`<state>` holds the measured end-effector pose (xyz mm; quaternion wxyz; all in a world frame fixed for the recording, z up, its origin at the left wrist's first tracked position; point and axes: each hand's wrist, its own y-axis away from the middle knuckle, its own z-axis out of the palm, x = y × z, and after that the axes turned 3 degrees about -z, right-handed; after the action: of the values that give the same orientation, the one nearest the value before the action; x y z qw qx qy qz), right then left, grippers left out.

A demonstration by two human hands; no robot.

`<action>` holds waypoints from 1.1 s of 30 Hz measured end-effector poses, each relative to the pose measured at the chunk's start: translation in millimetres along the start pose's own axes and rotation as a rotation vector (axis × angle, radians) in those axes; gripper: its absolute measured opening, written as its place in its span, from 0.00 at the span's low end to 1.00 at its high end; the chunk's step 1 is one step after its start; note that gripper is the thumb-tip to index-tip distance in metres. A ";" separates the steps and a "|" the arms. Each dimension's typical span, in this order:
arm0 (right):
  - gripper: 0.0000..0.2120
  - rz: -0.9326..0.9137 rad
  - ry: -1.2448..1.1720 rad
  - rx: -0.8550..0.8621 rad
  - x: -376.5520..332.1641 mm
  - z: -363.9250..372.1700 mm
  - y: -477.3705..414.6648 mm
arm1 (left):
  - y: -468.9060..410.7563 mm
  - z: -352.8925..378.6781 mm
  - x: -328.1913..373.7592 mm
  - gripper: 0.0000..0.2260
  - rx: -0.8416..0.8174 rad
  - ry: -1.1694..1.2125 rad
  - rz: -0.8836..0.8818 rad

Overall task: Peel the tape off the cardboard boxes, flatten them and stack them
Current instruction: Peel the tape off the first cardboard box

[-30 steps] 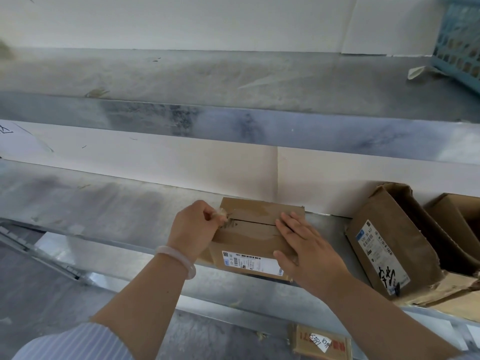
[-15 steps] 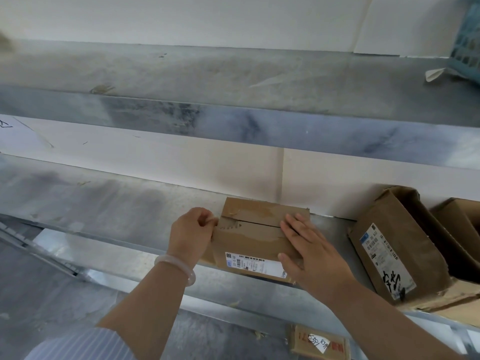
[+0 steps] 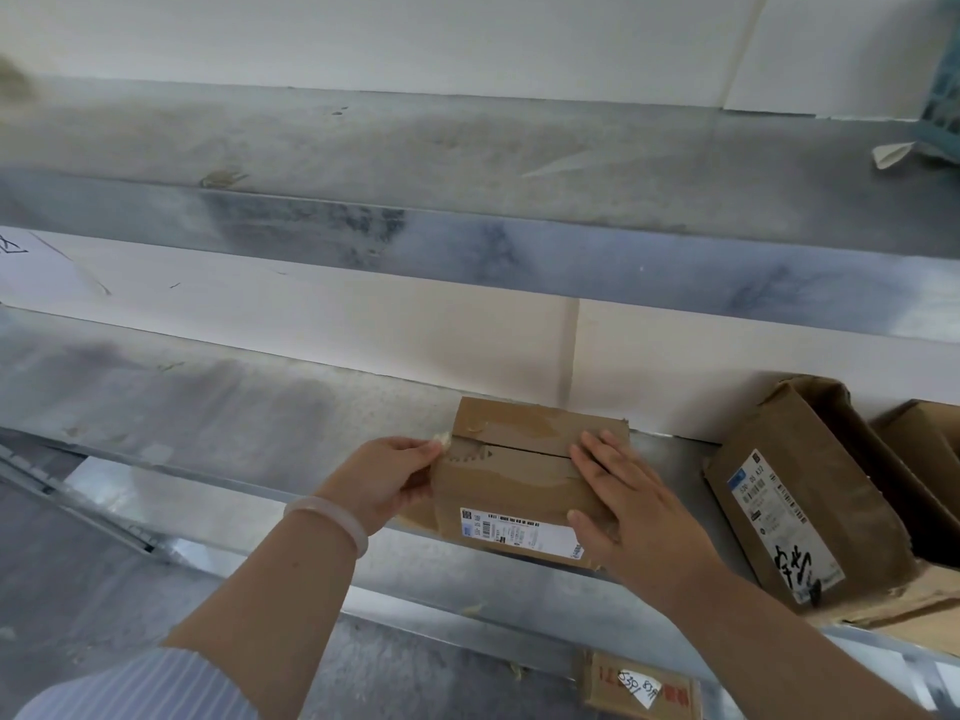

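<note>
Gray metal shelving against a white wall (image 3: 363, 39), two tiers. Works at the lower shelf (image 3: 208, 407), close to the middle of its front edge, with a small cardboard box (image 3: 514, 475) lying there, white label (image 3: 519, 530) facing forward at the edge.

Pinches a crumpled end of tape (image 3: 441, 438) between thumb and fingertips of the left hand (image 3: 387, 475), just off the box's top left corner, remaining fingers curled in. Presses the right hand (image 3: 639, 511) flat on the right part of the box top, fingers straight and close together, thumb down along the front face beside the label. Wears a pale bracelet (image 3: 332, 517) on the left wrist and a striped sleeve (image 3: 145, 688) above the elbow.

Glossy tape traces across the top flaps, with the seam between them running left to right.

Toward the right end of the same shelf, well apart from the small box: an open box (image 3: 800, 485) tipped on its side, printed label and black handwriting on it, and a second open box (image 3: 930, 439) right behind, both on a torn piece of cardboard (image 3: 883, 610).

Below the shelf's front edge: another little box (image 3: 636, 685) with red print and a handwritten white sticker.

At the far right end of the upper shelf (image 3: 467, 148): a blue-green basket (image 3: 943, 96), partly cut off, and a scrap of paper (image 3: 891, 154) just beside it.
</note>
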<state>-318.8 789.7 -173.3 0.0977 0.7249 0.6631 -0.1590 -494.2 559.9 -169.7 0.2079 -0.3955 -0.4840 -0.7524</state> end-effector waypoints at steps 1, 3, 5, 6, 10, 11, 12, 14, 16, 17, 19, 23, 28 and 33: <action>0.35 0.000 -0.001 0.008 -0.1 -0.2 0.2 | -1.9 -0.9 -1.0 0.09 0.022 -0.003 0.007; 0.35 -0.002 -0.004 0.017 -0.5 -0.4 0.3 | -4.9 -0.9 -5.0 0.08 0.071 -0.002 0.012; 0.34 -0.007 -0.010 0.021 -0.9 -0.1 0.6 | -8.4 -0.1 -10.8 0.06 0.121 0.003 0.022; 0.33 -0.007 -0.009 0.020 -1.1 0.1 0.7 | -9.7 0.8 -13.6 0.05 0.161 -0.016 0.035; 0.33 -0.008 -0.004 0.033 -1.1 0.4 1.1 | -12.9 -0.1 -23.0 0.04 0.446 -0.457 0.187; 0.33 -0.009 0.000 0.033 -1.3 0.5 1.4 | -11.3 0.1 -24.4 0.05 0.480 -0.537 0.227; 0.33 -0.009 0.003 0.033 -1.3 0.5 1.4 | -9.8 0.7 -25.5 0.05 0.479 -0.559 0.255; 0.33 -0.011 0.008 0.036 -1.1 1.1 1.3 | -8.7 1.6 -27.1 0.03 0.410 -0.480 0.250; 0.33 -0.008 0.003 0.044 -1.1 1.8 1.4 | -7.4 0.7 -25.8 0.03 0.282 -0.255 0.176; 0.33 -0.005 -0.003 0.047 -1.2 2.2 1.4 | -6.6 -0.9 -24.7 0.05 0.195 -0.123 0.129; 0.33 -0.003 -0.010 0.050 -1.5 2.5 1.5 | -5.7 -6.7 -22.2 0.08 0.052 0.044 0.065; 0.33 -0.004 -0.020 0.061 -1.6 3.2 1.6 | -5.9 -11.3 -20.5 0.07 -0.033 0.000 -0.011; 0.31 -0.020 -0.036 0.082 0.0 3.4 2.3 | -15.1 -14.0 -18.9 0.05 0.151 -0.311 0.047; 0.30 -0.018 -0.033 0.099 0.5 1.7 4.2 | -26.6 -45.7 -8.0 0.09 0.502 -0.448 0.232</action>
<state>-314.8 789.1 -175.3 0.0714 0.7200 0.6594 -0.2043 -525.8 530.4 -201.1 0.2712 -0.5395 -0.6394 -0.4760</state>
